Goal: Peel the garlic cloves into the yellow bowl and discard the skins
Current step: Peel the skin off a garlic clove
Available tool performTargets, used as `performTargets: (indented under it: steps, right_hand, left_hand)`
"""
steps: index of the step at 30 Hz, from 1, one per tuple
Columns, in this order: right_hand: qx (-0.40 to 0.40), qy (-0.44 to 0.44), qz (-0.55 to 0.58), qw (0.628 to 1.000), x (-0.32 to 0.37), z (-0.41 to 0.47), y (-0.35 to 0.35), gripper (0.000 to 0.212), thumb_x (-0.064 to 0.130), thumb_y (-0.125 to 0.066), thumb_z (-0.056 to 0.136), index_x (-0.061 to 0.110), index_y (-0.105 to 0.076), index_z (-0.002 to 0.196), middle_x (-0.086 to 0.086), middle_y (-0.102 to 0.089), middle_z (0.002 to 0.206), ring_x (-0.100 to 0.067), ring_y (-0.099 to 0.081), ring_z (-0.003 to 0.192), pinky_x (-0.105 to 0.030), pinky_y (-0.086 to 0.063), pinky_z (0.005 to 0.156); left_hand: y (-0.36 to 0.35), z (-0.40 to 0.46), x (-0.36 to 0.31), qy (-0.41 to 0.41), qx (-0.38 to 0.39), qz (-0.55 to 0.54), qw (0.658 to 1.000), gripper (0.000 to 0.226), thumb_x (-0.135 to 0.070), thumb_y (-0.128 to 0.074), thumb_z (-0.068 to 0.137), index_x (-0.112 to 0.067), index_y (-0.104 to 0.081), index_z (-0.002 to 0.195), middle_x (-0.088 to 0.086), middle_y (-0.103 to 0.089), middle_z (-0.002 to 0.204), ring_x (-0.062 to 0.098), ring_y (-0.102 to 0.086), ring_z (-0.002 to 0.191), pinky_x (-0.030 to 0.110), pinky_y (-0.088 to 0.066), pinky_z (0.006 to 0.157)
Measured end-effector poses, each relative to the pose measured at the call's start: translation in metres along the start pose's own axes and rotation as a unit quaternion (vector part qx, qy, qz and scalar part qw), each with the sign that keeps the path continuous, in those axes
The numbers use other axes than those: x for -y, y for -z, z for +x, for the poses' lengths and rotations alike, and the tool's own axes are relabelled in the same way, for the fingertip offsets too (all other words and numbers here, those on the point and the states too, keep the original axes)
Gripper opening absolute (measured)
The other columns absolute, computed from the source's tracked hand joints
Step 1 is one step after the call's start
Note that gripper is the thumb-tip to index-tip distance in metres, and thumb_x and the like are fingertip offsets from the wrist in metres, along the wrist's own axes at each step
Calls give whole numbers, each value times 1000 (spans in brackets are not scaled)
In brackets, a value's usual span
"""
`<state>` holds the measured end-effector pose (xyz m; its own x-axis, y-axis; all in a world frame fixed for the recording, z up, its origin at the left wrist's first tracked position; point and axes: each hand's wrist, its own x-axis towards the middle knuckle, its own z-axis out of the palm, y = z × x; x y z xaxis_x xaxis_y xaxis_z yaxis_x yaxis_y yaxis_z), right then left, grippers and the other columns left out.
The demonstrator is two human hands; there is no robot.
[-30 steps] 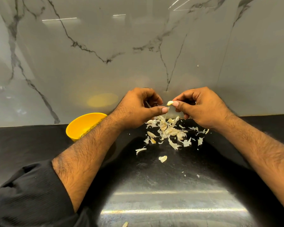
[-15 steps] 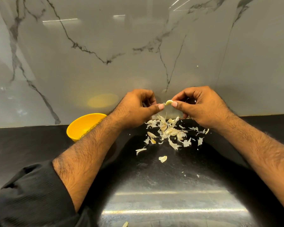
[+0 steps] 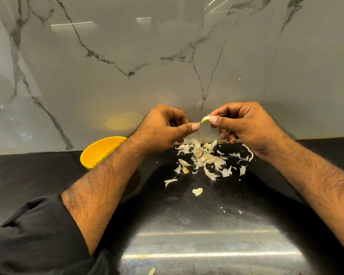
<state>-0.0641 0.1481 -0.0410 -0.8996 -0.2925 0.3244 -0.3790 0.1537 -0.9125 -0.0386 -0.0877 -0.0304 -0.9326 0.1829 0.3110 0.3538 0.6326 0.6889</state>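
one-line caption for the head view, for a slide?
Both hands, left and right, pinch a garlic clove above a pile of skins on the black counter; yellow bowl at left.

bowl (image 3: 99,153) left of skins (image 3: 205,159), both on counter (image 3: 187,215)

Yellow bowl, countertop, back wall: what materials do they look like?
Yellow bowl: likely plastic, uniform opaque colour, soft sheen. Countertop: dark polished stone, probably; speckled, mirrors the lights. Back wall: glossy marble-look slab, grey veins, reflections; real or imitation unclear.
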Motion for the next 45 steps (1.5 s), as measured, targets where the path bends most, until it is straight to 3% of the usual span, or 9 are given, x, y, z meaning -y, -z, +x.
performTargets:
  steps: [3,6,11,16,18,22,29,34,45]
  right_hand:
    - [1,-9,6,1000,0,1,1,24,27,-79,82,12,-79,101,-12,-77,91,-18,-63,61,-23,-48,47]
    - [1,-14,3,1000,-1,1,2,15,20,-77,88,12,-79,101,-13,-78,91,-18,-63,62,-23,-49,47]
    - [-2,-19,9,1000,-2,2,4,14,17,-77,91,10,-79,103,-11,-77,87,-17,-62,61,-25,-48,48]
    - [-1,-21,16,1000,-3,3,6,15,19,-76,93,9,-79,104,-12,-77,87,-18,-61,62,-26,-47,49]
    - [0,-22,18,1000,-3,3,6,15,19,-76,93,9,-79,104,-11,-77,87,-18,-62,62,-25,-47,49]
    - [7,-25,15,1000,-4,3,5,15,20,-76,93,8,-78,102,-11,-76,86,-18,-62,62,-26,-48,49]
    - [35,-25,-9,999,-7,3,4,16,20,-74,94,7,-78,101,-12,-77,86,-19,-64,63,-29,-49,52]
    - [30,8,-51,998,-7,2,2,18,26,-76,90,11,-79,99,-8,-77,83,-20,-65,64,-28,-52,52]
    - [66,-13,-14,998,-5,2,4,17,6,-61,103,8,-76,110,-12,-78,96,-22,-67,71,-31,-52,55]
  left_hand:
    - [-1,-2,1,-5,33,9,999,5,-21,-77,96,-18,-76,101,-1,-76,90,10,-77,80,32,-67,70]
    - [-2,-2,2,-31,34,12,999,26,-2,-75,94,-24,-72,109,-3,-73,101,10,-75,87,25,-64,70]
    - [4,-3,0,-3,33,-20,999,7,-14,-71,98,-16,-78,97,-1,-78,94,14,-76,90,27,-63,71]
    - [-1,-2,-3,40,37,18,998,39,-45,-64,103,-13,-76,83,3,-78,79,22,-77,79,40,-67,75]
    - [0,-2,0,23,20,46,998,16,-34,-77,96,-20,-70,95,0,-77,86,15,-76,81,39,-67,77]
    - [-2,-3,1,-46,26,34,998,49,-33,-91,81,-26,-63,120,-7,-74,102,9,-74,88,29,-65,78]
    - [-10,-2,-1,-66,-32,-22,997,12,-23,-80,95,-15,-76,103,-2,-78,86,11,-77,77,23,-62,67]
    - [-10,-4,0,-95,-15,-45,994,28,-20,-87,88,-13,-74,112,-1,-78,93,12,-77,83,25,-64,72]
    - [-8,-5,-3,-57,-31,-114,991,12,-7,-81,92,-6,-78,103,7,-80,87,19,-80,80,36,-67,75]
